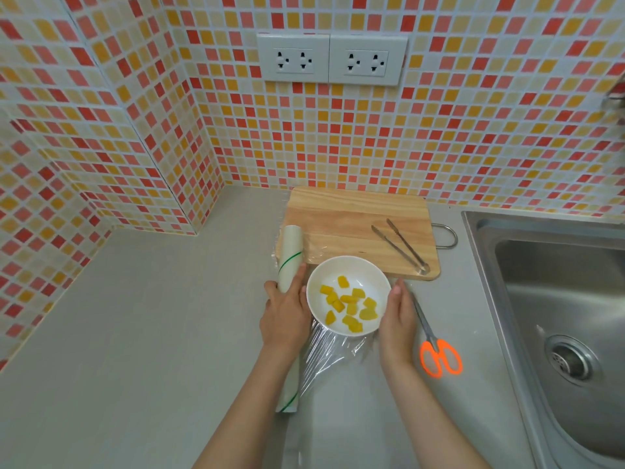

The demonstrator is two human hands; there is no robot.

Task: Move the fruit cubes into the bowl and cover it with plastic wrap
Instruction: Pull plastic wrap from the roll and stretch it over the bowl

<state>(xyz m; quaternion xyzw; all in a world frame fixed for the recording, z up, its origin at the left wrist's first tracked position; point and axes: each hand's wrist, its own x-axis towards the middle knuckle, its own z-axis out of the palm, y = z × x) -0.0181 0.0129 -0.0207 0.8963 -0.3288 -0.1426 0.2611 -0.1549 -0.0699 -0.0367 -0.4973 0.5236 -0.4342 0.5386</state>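
A white bowl (348, 270) holding several yellow fruit cubes (350, 308) stands on the grey counter, just in front of the wooden cutting board (355, 211). A sheet of clear plastic wrap (333, 353) lies on the counter under and in front of the bowl, still joined to its roll (290, 255). My left hand (285, 309) rests on the roll at the bowl's left side, fingers curled over it. My right hand (397, 316) is against the bowl's right side with its fingers flat on the wrap.
Metal tongs (400, 247) lie on the cutting board's right part. Orange-handled scissors (436, 346) lie on the counter right of my right hand. A steel sink (554, 299) fills the right side. A tiled wall with sockets (333, 59) rises behind.
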